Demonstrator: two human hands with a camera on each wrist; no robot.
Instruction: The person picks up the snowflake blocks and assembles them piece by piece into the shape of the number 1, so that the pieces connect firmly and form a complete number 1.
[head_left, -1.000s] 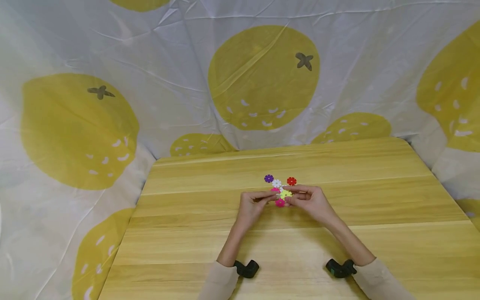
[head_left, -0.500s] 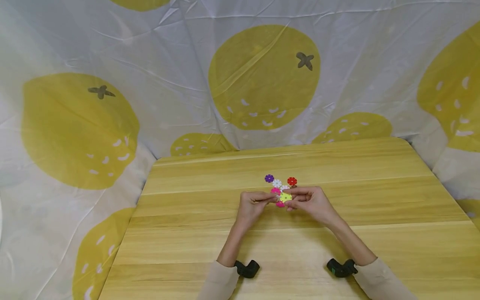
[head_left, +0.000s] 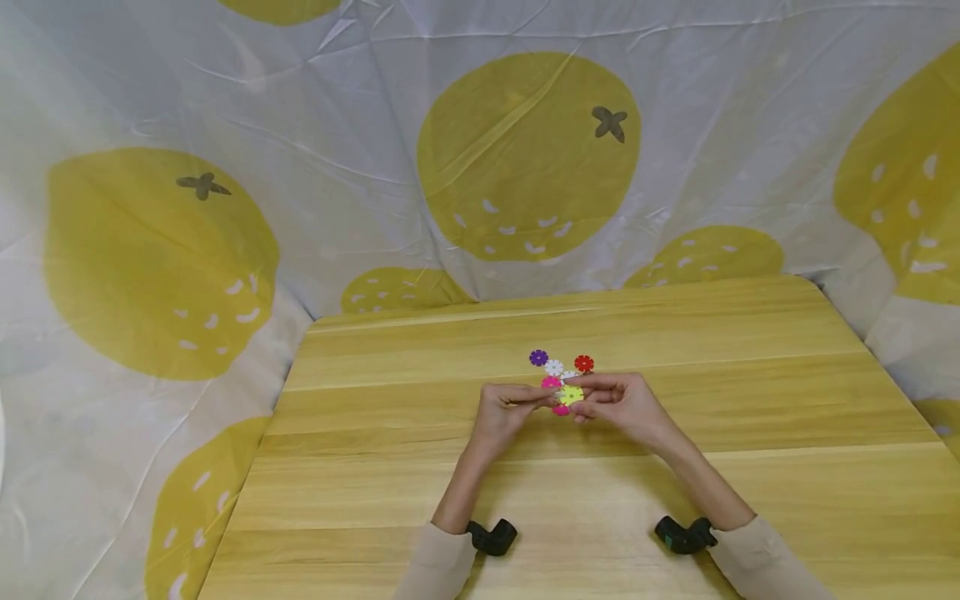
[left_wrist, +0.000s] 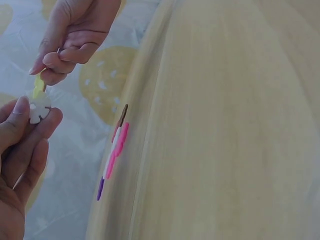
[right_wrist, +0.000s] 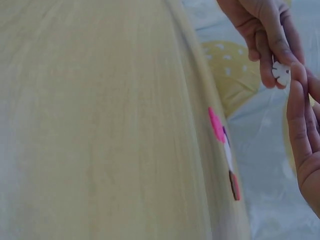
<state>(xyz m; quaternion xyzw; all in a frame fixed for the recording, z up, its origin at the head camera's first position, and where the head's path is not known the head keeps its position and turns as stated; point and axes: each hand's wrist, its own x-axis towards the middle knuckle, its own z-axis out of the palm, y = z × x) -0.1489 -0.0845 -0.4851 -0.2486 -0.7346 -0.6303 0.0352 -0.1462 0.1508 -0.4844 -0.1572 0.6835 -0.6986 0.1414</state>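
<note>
A round, notched white plastic disc [left_wrist: 41, 112] was pinched in the fingers [left_wrist: 48, 123] of the left hand [head_left: 504, 414], meeting a similar yellow disc [head_left: 572, 396] clamped by the right hand [head_left: 626, 408] above the wooden table [head_left: 375, 467]

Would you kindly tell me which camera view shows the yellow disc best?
The head view: the yellow disc faces the camera, its notched outline largely visible. The left wrist view shows it nearly edge-on, partly covered by the right hand; in the right wrist view I cannot see it.
</note>
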